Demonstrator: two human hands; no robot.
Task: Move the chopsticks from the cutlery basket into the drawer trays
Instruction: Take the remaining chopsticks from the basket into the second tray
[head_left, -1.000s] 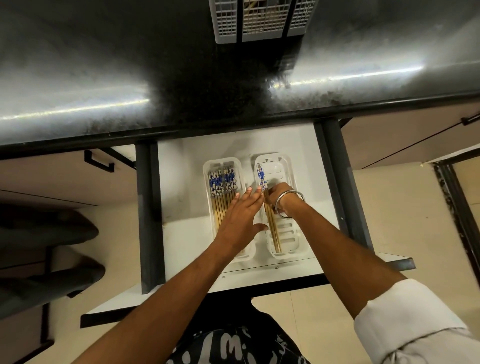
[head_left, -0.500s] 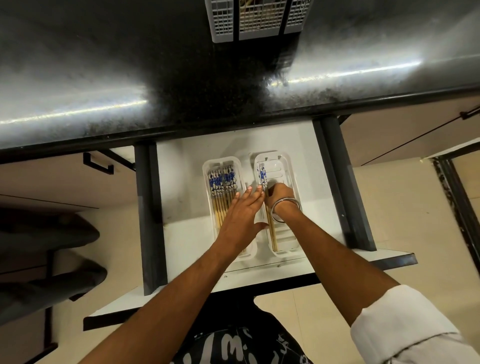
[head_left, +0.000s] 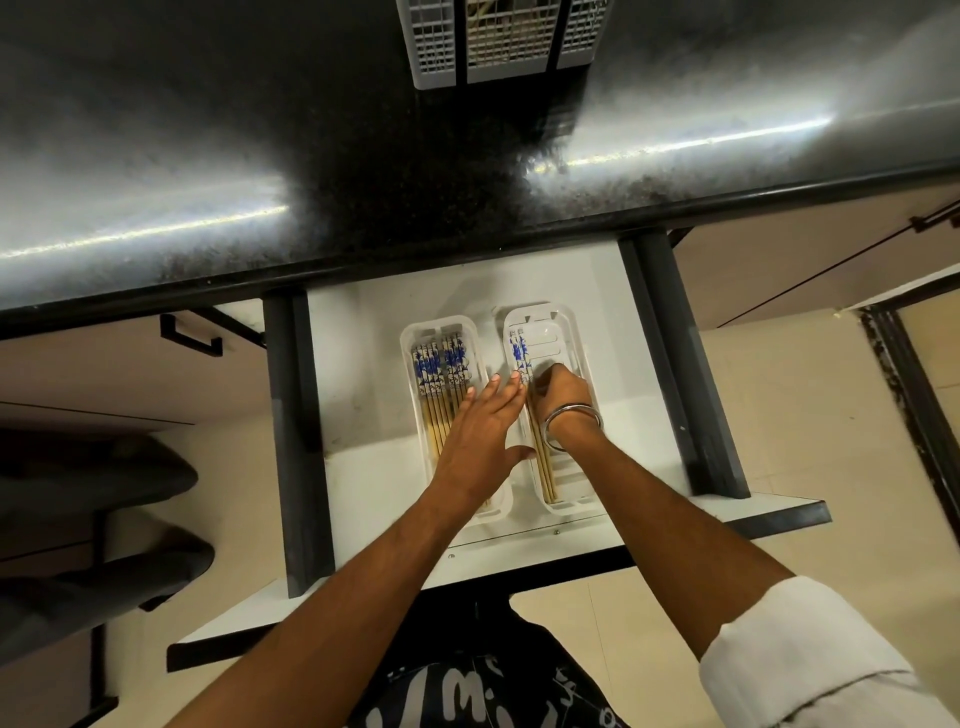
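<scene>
Two clear plastic trays lie side by side in the open white drawer (head_left: 363, 415). The left tray (head_left: 410, 338) holds several wooden chopsticks (head_left: 439, 374) with blue-and-white tops. The right tray (head_left: 571, 332) holds a few chopsticks (head_left: 519, 353) along its left side. My left hand (head_left: 478, 441) lies flat, fingers straight, over the left tray's right edge. My right hand (head_left: 561, 389), with a metal bangle on the wrist, has curled fingers pinching the chopsticks in the right tray. The grey cutlery basket (head_left: 509, 41) stands on the black counter at the top.
The glossy black counter (head_left: 260, 156) overhangs the drawer's back. Dark drawer rails (head_left: 291, 415) run along both sides. Cabinet fronts with black handles (head_left: 192, 338) flank the drawer. Beige floor tiles show at the right.
Both hands stay over the trays. The right hand has shifted slightly toward the back of the right tray along the chopsticks. The left hand has barely moved.
</scene>
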